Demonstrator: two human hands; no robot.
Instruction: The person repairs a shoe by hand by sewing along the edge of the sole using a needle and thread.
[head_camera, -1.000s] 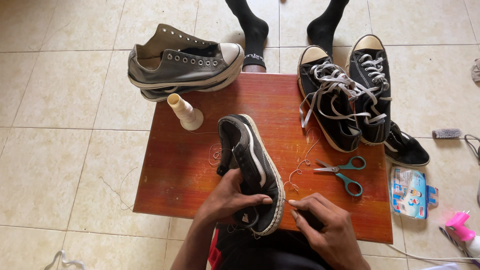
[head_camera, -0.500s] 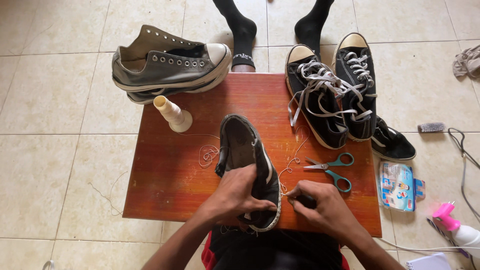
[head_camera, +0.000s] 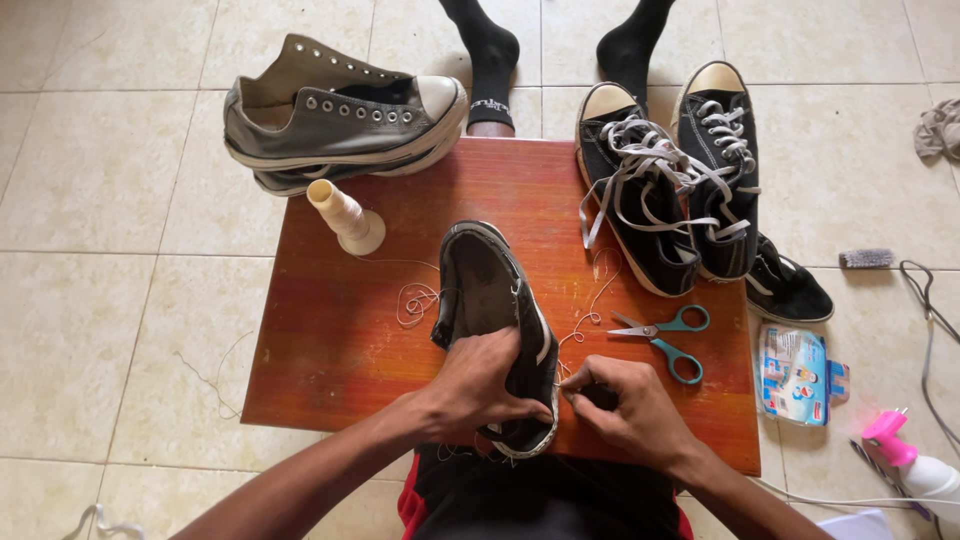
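A black sneaker (head_camera: 487, 290) with a white sole edge lies on its side on the small red-brown wooden table (head_camera: 330, 330). My left hand (head_camera: 478, 385) grips its heel end. My right hand (head_camera: 628, 410) is pinched at the sole rim beside it, fingers closed on something too small to make out, with pale thread (head_camera: 590, 310) trailing from there across the table. A cone-shaped spool of cream thread (head_camera: 345, 215) stands at the table's back left, and loose thread (head_camera: 415, 300) curls beside the shoe.
Teal-handled scissors (head_camera: 665, 335) lie right of the shoe. A pair of black laced sneakers (head_camera: 670, 170) rests on the table's back right corner, grey sneakers (head_camera: 335, 115) at the back left. Another person's black-socked feet (head_camera: 495, 60) stand behind. A small packet (head_camera: 795, 375) and a pink-capped bottle (head_camera: 915, 465) lie on the tiled floor.
The view has shifted slightly and both hands have kept working at the shoe's sole edge; my right hand has moved closer to the rim.
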